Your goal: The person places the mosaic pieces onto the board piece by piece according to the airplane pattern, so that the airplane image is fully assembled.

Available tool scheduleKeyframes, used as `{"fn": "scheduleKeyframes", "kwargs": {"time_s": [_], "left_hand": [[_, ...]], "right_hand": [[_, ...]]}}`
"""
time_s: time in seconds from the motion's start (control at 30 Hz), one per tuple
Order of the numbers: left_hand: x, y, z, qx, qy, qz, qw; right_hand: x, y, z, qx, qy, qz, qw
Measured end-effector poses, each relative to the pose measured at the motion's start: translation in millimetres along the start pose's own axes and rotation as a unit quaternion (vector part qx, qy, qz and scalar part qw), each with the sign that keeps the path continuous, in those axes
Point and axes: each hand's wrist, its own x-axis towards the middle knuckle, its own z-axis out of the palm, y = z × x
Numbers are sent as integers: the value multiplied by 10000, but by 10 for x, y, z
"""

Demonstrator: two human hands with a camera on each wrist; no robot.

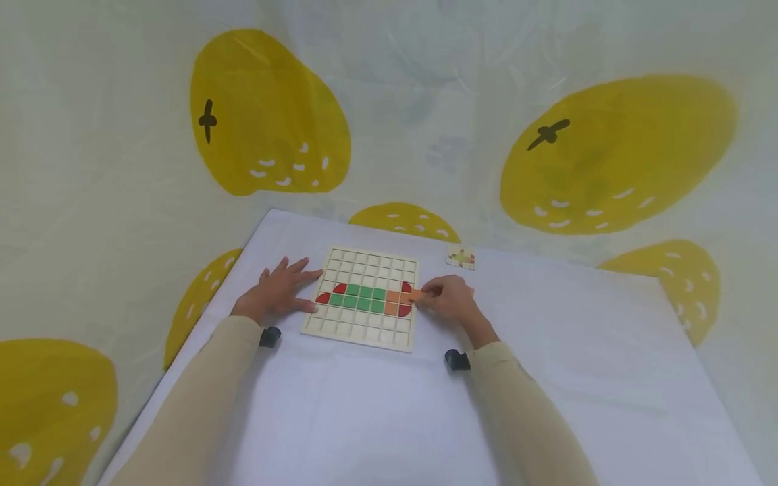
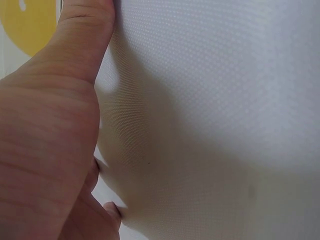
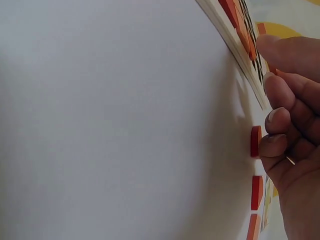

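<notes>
A pale wooden grid board lies on the white table, with green tiles across its middle, red rounded pieces at both ends of the row and orange tiles at the right. My left hand rests at the board's left edge, fingers spread, thumb and a fingertip against it. At the right edge, my right hand pinches an orange tile between thumb and fingertips. In the right wrist view, the thumb and index finger are beside the board; the held tile is mostly hidden.
Behind the board, a small pattern card lies on the white table. Loose red-sided pieces lie on the table below the right hand in its wrist view. A curtain with yellow fruit prints hangs behind the table.
</notes>
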Motion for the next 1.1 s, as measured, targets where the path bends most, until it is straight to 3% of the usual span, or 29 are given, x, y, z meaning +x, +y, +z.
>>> {"fn": "scheduleKeyframes", "kwargs": {"time_s": [0.23,1.1], "left_hand": [[14,7,29,-53,77,9,10000],[22,-20,29,153,160,-16,9998]], "right_hand": [[60,-81,44,76,-27,-214,9997],[297,-408,252,262,-402,-340,9983]]}}
